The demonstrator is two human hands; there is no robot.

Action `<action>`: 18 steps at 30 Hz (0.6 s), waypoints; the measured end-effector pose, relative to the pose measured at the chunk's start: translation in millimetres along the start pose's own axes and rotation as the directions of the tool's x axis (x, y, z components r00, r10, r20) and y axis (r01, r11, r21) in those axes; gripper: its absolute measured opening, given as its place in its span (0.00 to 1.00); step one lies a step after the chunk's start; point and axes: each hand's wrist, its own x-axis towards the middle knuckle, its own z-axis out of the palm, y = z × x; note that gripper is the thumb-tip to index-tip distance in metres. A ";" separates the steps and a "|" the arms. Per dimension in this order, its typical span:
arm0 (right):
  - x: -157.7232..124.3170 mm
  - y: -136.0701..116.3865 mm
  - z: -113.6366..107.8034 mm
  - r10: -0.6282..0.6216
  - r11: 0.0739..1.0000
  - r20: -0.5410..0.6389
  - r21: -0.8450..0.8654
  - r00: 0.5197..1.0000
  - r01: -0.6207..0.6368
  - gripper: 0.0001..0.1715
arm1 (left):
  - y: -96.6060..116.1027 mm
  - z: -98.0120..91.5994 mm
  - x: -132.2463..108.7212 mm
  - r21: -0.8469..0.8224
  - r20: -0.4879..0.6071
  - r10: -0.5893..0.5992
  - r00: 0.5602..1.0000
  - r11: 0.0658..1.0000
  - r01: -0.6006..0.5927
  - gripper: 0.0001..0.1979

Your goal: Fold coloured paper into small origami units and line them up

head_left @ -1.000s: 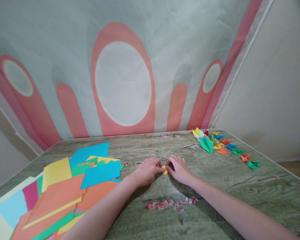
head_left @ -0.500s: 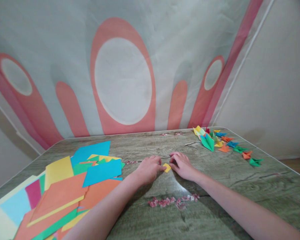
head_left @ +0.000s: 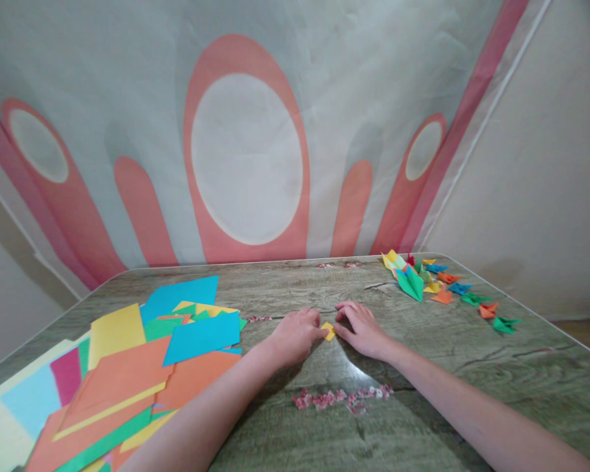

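A small piece of folded yellow paper (head_left: pixel 329 331) lies on the table between my two hands. My left hand (head_left: pixel 299 333) is at its left side, fingers curled, with the thumb tip on the paper's edge. My right hand (head_left: pixel 361 330) holds the right edge near the thumb, its other fingers bent above. The fingers partly cover the paper, so its exact folds are too small to make out.
Loose sheets of coloured paper, with an orange sheet (head_left: pixel 122 370) and a blue sheet (head_left: pixel 204 336) among them, spread over the left side. Several folded paper figures, including a green one (head_left: pixel 506 324), stand at the back right. A printed backdrop (head_left: pixel 246 157) hangs behind the table (head_left: pixel 423 426).
Both hands stay at the yellow paper with only a slight shift of the fingers. The paper's visible outline differs a little. The whole view has moved slightly.
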 end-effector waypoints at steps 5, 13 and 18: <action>-1.0 -0.8 -0.1 -0.014 1.000 -0.004 -0.013 1.000 0.014 0.10 | -1.1 1.2 0.5 -0.010 -0.007 0.005 1.000 1.000 -0.005 0.17; 0.6 -3.9 2.7 0.022 1.000 -0.014 -0.016 1.000 -0.023 0.08 | -0.1 -1.3 0.7 -0.016 0.006 0.002 1.000 1.000 -0.002 0.18; 0.8 -6.6 3.0 0.029 0.999 -0.009 -0.033 1.000 -0.029 0.05 | 0.1 -2.4 0.6 -0.025 0.002 0.000 1.000 1.000 0.000 0.18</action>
